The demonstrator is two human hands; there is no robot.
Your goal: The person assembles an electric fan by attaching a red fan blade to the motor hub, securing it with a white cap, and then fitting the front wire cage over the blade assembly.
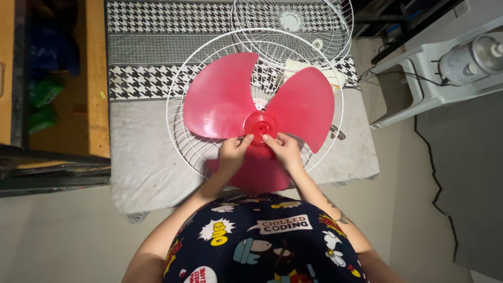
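A red three-bladed fan blade (220, 99) lies over a white wire fan guard (181, 128) on a cloth-covered table (141, 157). My left hand (232, 151) and my right hand (283, 147) both grip the blade at its round red hub (260, 126), thumbs pressed against the hub's near edge. The lowest blade is partly hidden under my wrists. A second white wire guard (293, 21) lies at the far side of the table, overlapping the first one.
A wooden shelf unit (97, 78) stands left of the table. To the right, a white plastic stool (419, 78) carries a grey fan motor (471, 60); a black cable (435, 157) trails on the floor. A small metal part (338, 133) lies by the guard's right rim.
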